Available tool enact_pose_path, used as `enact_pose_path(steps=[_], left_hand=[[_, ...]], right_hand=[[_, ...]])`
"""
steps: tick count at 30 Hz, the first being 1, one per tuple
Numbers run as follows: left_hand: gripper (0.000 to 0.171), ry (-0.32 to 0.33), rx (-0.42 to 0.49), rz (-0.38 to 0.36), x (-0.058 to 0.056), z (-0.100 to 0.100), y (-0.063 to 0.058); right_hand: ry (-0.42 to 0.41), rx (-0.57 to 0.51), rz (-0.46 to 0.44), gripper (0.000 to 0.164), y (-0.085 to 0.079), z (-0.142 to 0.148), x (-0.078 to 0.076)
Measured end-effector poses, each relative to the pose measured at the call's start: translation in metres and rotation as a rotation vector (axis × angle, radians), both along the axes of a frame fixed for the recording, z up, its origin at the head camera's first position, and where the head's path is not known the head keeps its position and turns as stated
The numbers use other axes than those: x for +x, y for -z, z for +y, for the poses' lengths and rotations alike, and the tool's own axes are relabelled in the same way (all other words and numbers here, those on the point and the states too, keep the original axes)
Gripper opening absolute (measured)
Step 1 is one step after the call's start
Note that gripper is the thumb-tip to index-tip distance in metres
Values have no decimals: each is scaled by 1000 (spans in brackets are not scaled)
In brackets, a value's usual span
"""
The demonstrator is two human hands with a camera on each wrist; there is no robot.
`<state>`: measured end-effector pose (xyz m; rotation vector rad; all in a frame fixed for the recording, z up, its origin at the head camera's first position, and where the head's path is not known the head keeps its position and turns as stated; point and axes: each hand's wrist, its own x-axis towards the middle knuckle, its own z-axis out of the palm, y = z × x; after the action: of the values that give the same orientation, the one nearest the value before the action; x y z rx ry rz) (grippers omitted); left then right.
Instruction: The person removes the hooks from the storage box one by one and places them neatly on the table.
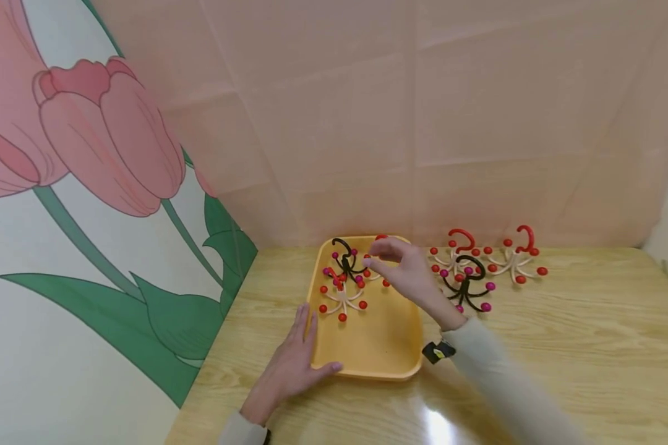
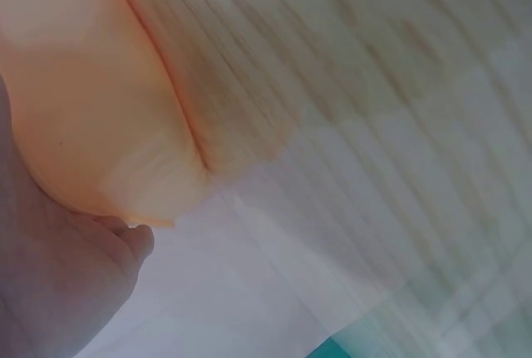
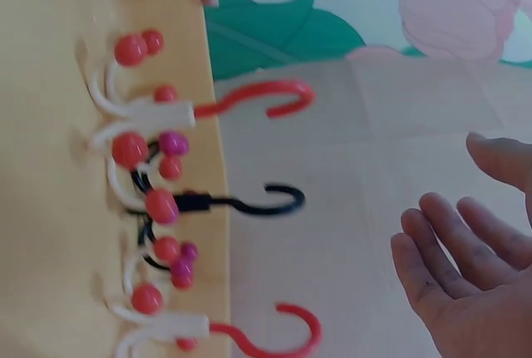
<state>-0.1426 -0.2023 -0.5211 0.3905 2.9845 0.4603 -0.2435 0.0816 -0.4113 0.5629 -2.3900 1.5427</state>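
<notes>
My left hand (image 1: 289,364) rests at the front left corner of a yellow tray (image 1: 373,346), fingers straight along its side and thumb over the front rim. Above the tray's right half hovers my right hand (image 1: 403,275), its fingers loosely bent and holding nothing. Three multi-arm hook hangers stand in the tray. One is black (image 1: 345,264) with magenta balls. In front of it stands a white one (image 1: 342,296) with a red hook and red balls. Another white hanger (image 3: 174,325) is partly hidden behind my right hand in the head view.
Right of the tray, on the wooden table (image 1: 579,346), stand a black hanger (image 1: 464,287) and two white ones with red hooks, one near the right forearm and another (image 1: 514,262) farther right. A pink cloth (image 1: 423,123) hangs behind; a tulip-painted wall (image 1: 111,136) rises at left.
</notes>
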Motion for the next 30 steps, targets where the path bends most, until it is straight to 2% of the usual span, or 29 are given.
enact_pose_path(steps=[4,9,15,22,30], left_hand=[[119,-8,11,-10,0,-1,0],[119,-1,15,-7,-1,-1,1],[117,6,17,-4,0,-2,1],[116,17,27,19,0,-2,0],[118,3,21,-6,-1,-2,1]], right_hand=[[-58,8,-60,38,6,-17,-1],[-123,88,-138,53,12,-33,-2],[-187,181,-162,63,20,-45,-8],[-180,203,-223,63,24,-54,-12],[-165,205,-276,55,34,-60,-15]])
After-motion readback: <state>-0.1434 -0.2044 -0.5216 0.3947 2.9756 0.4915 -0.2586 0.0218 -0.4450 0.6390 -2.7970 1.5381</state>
